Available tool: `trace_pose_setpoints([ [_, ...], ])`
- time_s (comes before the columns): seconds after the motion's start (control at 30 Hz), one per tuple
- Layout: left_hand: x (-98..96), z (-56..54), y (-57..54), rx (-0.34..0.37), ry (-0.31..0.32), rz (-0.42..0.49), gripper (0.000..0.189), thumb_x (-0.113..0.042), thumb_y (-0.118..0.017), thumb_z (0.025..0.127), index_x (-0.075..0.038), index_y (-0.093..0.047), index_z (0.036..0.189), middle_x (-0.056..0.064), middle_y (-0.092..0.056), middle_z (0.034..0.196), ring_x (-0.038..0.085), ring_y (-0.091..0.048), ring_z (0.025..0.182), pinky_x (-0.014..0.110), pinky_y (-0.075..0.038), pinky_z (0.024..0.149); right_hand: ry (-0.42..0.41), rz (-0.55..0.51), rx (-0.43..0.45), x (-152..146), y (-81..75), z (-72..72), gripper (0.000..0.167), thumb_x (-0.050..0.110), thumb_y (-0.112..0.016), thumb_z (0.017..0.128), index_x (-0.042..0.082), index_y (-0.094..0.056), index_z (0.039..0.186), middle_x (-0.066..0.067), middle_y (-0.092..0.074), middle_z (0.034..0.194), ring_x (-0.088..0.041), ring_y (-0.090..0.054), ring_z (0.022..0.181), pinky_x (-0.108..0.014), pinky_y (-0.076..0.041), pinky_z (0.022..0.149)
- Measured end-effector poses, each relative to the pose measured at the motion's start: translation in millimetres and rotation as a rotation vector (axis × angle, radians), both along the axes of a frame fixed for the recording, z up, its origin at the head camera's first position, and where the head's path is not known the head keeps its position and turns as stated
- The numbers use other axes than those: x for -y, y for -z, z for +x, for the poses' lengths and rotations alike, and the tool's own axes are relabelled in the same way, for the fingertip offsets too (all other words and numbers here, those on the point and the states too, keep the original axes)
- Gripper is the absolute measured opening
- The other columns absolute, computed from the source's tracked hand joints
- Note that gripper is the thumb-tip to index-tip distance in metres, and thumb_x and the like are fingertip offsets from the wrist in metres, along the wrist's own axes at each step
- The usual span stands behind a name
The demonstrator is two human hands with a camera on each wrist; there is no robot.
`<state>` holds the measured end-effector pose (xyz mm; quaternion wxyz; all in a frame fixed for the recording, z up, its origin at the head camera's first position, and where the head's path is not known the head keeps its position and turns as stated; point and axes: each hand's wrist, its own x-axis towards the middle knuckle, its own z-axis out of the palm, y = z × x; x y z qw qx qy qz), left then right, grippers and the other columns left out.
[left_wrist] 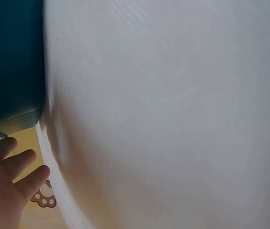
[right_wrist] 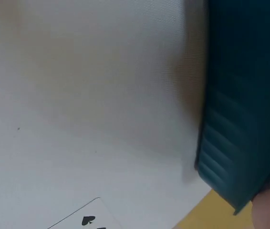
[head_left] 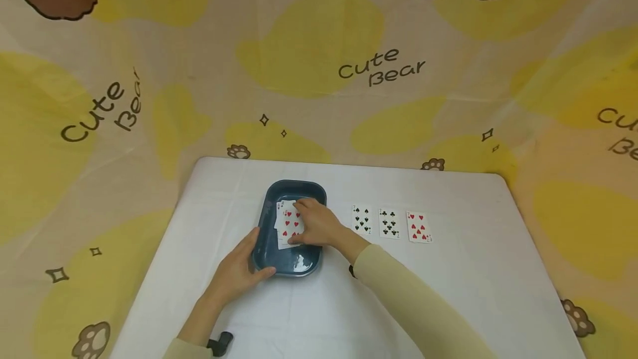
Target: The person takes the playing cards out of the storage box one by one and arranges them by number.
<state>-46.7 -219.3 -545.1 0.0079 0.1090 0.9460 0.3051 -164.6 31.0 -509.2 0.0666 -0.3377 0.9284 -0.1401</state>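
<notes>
A dark blue tray point(head_left: 286, 262) stands on the white table with a small stack of playing cards in it. The top one is a hearts playing card point(head_left: 289, 223). My right hand point(head_left: 317, 225) reaches over the tray's right rim and grips this card, thumb at its near edge and fingers at its far edge. Beside the tray's near left corner is my left hand point(head_left: 239, 273), thumb by the near rim and fingers along the left side. In the left wrist view its fingers point(left_wrist: 18, 164) look spread and fairly straight, by the tray's outer wall point(left_wrist: 11, 62).
Three face-up cards lie in a row right of the tray: a spades card point(head_left: 361, 220), a clubs card point(head_left: 389, 223) and a hearts card point(head_left: 418, 227). A yellow patterned cloth point(head_left: 309, 49) hangs behind the white table point(head_left: 478, 270).
</notes>
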Motion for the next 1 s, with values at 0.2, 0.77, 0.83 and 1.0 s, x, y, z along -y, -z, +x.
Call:
trace_pose_setpoints([
  [0.2, 0.8, -0.8, -1.5, 0.005, 0.000, 0.010, 0.111, -0.055, -0.084, 0.083, -0.005, -0.029, 0.165, 0.015, -0.037, 0.167, 0.037, -0.042, 0.149, 0.057, -0.042, 0.116, 0.022, 0.124, -0.011, 11.5, 5.5, -7.3, 0.098, 0.065, -0.080, 0.081, 0.006, -0.052, 0.153, -0.010, -0.055, 0.152, -0.027, -0.049, 0.142, -0.044, -0.041, 0.119],
  [0.77, -0.3, 1.7, -1.4, 0.028, -0.016, 0.041, 0.111, -0.052, -0.086, 0.082, -0.005, -0.028, 0.165, 0.015, -0.037, 0.167, 0.036, -0.040, 0.150, 0.056, -0.040, 0.117, 0.028, 0.352, -0.057, 22.5, 14.6, -12.7, 0.097, 0.076, -0.080, 0.073, 0.010, -0.063, 0.143, -0.006, -0.063, 0.138, -0.023, -0.056, 0.131, -0.041, -0.046, 0.112],
  [0.83, -0.5, 1.2, -1.5, 0.031, -0.016, 0.042, 0.111, -0.052, -0.086, 0.083, -0.005, -0.028, 0.165, 0.015, -0.036, 0.167, 0.036, -0.039, 0.151, 0.056, -0.040, 0.117, 0.023, 0.354, -0.050, 22.4, 14.7, -13.4, 0.096, 0.076, -0.080, 0.073, 0.011, -0.063, 0.142, -0.006, -0.063, 0.138, -0.023, -0.056, 0.131, -0.041, -0.046, 0.112],
  [1.0, -0.8, 1.3, 0.0, 0.018, -0.013, 0.036, 0.111, -0.053, -0.085, 0.083, -0.004, -0.029, 0.165, 0.016, -0.037, 0.166, 0.037, -0.041, 0.150, 0.056, -0.041, 0.117, 0.013, 0.377, -0.030, 23.1, 13.1, -12.6, 0.094, 0.075, -0.079, 0.075, 0.012, -0.063, 0.143, -0.007, -0.062, 0.138, -0.024, -0.056, 0.130, -0.043, -0.045, 0.114],
])
